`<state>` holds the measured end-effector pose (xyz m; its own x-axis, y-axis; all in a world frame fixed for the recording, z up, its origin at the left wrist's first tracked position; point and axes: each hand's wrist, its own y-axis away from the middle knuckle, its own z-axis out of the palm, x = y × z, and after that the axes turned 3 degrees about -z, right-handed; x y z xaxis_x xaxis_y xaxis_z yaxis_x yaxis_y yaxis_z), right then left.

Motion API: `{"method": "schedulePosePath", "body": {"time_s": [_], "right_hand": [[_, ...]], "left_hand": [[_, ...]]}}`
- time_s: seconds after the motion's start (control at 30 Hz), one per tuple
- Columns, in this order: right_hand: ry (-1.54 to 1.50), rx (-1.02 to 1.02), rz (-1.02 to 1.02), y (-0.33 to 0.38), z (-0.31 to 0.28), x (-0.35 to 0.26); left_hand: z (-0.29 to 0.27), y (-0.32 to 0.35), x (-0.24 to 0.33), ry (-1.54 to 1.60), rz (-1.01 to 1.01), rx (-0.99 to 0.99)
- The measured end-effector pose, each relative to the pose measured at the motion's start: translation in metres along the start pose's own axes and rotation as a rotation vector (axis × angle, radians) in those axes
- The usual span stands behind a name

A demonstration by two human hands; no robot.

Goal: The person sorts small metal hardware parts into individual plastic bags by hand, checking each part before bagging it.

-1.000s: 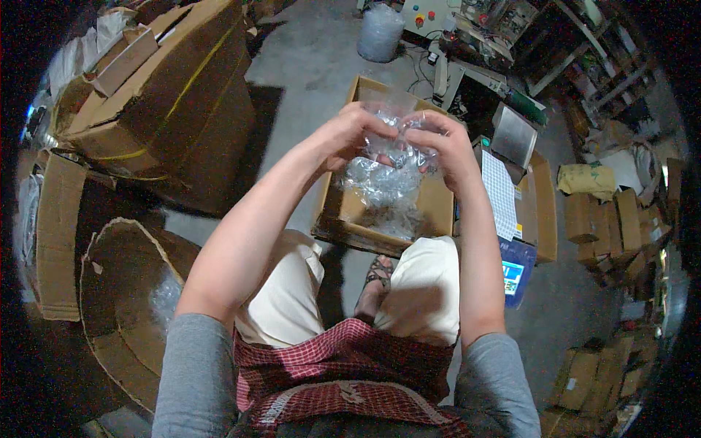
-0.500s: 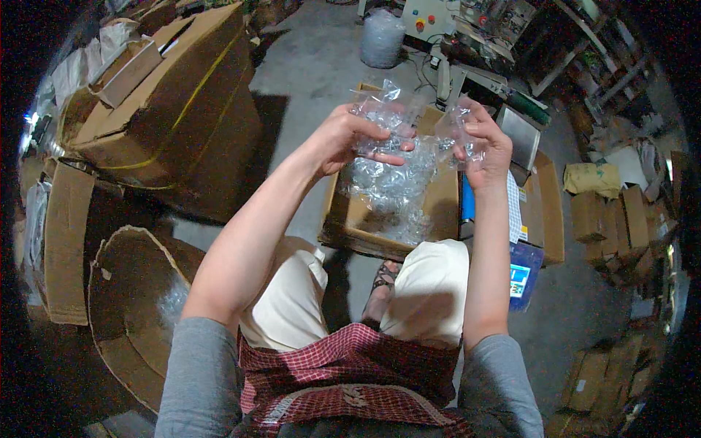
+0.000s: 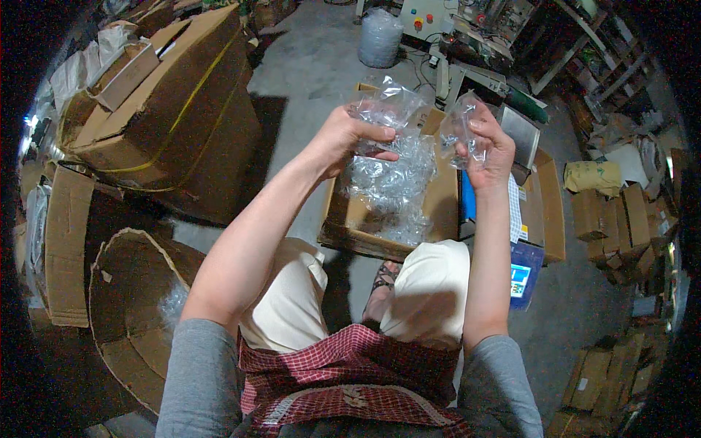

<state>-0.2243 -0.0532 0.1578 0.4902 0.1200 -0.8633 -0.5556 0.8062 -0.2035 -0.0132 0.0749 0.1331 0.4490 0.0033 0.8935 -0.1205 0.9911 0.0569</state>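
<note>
Clear crinkled plastic pieces [image 3: 387, 175], seemingly small bags or thin packs, lie heaped in an open cardboard box [image 3: 445, 212] in front of my knees. Above the far left part of this box, my left hand [image 3: 350, 140] is closed round several clear plastic pieces [image 3: 391, 106], thumb pressed across them. My right hand [image 3: 488, 146] is raised over the box's right side, its fingers curled on another clear plastic piece [image 3: 458, 135]. A gap separates the two hands. What exactly the plastic holds, if anything, cannot be made out.
A round-edged cardboard container [image 3: 120, 292] with some clear plastic inside stands at my left. Beyond it is a large strapped carton [image 3: 175, 139]. To the right are a blue box [image 3: 524, 274], another open carton [image 3: 548, 204] and stacked cartons [image 3: 617, 226]. Machinery [image 3: 475, 91] stands ahead.
My right hand has shifted slightly right with its plastic, widening the gap between the hands. The fingers of my left hand have drawn in closer around its plastic pieces.
</note>
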Motion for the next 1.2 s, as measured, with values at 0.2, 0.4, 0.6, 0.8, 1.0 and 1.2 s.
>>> {"method": "schedulePosePath", "body": {"time_s": [0.2, 0.4, 0.6, 0.8, 1.0, 1.2], "right_hand": [[0.025, 0.02, 0.004, -0.002, -0.002, 0.002], [0.124, 0.096, -0.032, -0.004, 0.007, 0.014], [0.25, 0.031, -0.088, 0.001, 0.022, 0.027], [0.206, 0.072, -0.138, -0.002, 0.026, 0.03], [0.352, 0.091, -0.144, 0.001, 0.029, 0.031], [0.546, -0.063, -0.211, 0.006, 0.047, 0.035]], "left_hand": [[0.0, -0.005, -0.004, -0.035, -0.008, 0.008], [0.003, -0.001, -0.002, -0.054, -0.031, -0.08], [0.016, 0.006, 0.003, 0.019, -0.129, -0.165], [0.007, 0.0, -0.006, 0.081, -0.035, -0.05], [0.011, 0.005, 0.001, 0.187, -0.089, -0.08], [0.023, 0.009, -0.005, 0.039, -0.004, -0.045]]}}
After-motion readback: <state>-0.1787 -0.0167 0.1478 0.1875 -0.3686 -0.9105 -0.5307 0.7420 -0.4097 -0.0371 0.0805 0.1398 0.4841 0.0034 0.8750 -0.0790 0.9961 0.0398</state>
